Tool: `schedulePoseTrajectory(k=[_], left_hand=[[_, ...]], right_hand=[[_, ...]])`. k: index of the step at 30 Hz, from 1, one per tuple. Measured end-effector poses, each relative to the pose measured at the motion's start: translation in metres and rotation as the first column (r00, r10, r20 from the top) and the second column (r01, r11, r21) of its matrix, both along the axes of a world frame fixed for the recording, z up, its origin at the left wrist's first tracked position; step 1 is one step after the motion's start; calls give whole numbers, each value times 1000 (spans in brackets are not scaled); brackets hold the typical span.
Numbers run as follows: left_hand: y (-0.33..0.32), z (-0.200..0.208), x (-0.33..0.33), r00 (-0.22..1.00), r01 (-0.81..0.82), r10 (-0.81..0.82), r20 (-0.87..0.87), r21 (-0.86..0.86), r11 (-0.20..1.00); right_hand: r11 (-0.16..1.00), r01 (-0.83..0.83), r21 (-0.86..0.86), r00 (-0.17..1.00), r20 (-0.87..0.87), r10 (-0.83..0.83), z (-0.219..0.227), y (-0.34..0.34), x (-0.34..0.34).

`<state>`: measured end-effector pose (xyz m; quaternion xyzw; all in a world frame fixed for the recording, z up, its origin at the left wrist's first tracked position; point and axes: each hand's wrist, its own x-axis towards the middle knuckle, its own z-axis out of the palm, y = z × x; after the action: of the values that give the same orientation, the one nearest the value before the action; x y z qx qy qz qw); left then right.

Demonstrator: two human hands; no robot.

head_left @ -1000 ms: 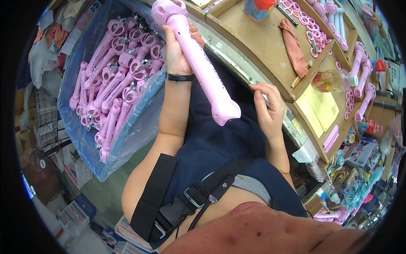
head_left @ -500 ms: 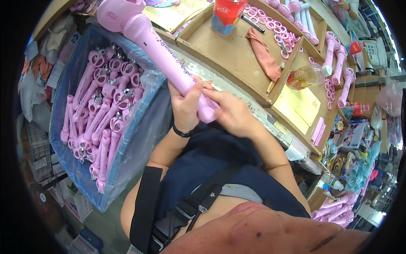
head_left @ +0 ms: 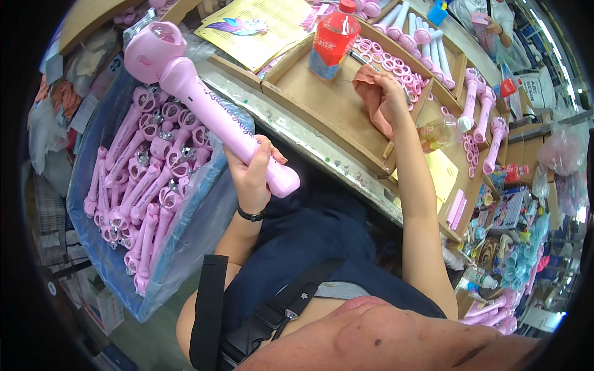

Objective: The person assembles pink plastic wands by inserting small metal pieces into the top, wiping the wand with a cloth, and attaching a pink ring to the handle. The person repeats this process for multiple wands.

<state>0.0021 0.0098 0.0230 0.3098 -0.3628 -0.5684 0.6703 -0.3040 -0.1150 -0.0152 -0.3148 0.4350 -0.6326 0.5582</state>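
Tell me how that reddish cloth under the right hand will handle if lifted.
Probably floppy: the cloth lies creased on the wooden tray under the right hand. Likely light, since it's thin. Unlikely to roll or slip.

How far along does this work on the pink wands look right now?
Done: several pink wands lie on the wooden bench at the far right. In hand: the left hand grips one big pink wand by its handle, head up, while the right hand rests on a reddish cloth. Left: a blue-lined bin heaped with many similar wands.
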Motion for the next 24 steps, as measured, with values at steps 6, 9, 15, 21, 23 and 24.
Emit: schedulePoseTrajectory(k=[6, 9, 15, 21, 23, 24], left_hand=[[-5, 5, -15, 991, 57, -55, -119, 15, 998], [-2, 13, -25, 981, 156, -150, -123, 36, 987], [6, 16, -43, 938, 273, -257, -234, 41, 961], [7, 16, -44, 937, 275, -256, -236, 49, 960], [5, 18, -41, 926, 292, -273, -260, 35, 956], [3, 19, -37, 926, 288, -268, -267, 38, 957]], right_hand=[[974, -195, -115, 939, 264, 219, 54, 94, 35], [944, -297, -143, 879, 346, 329, 57, 123, 67], [966, -231, -116, 903, 344, 257, 53, 153, 143], [973, -229, -25, 874, 434, 217, 43, 152, 141], [970, -240, -39, 838, 496, 227, 46, 148, 134], [983, -183, -9, 877, 450, 168, 50, 149, 131]])
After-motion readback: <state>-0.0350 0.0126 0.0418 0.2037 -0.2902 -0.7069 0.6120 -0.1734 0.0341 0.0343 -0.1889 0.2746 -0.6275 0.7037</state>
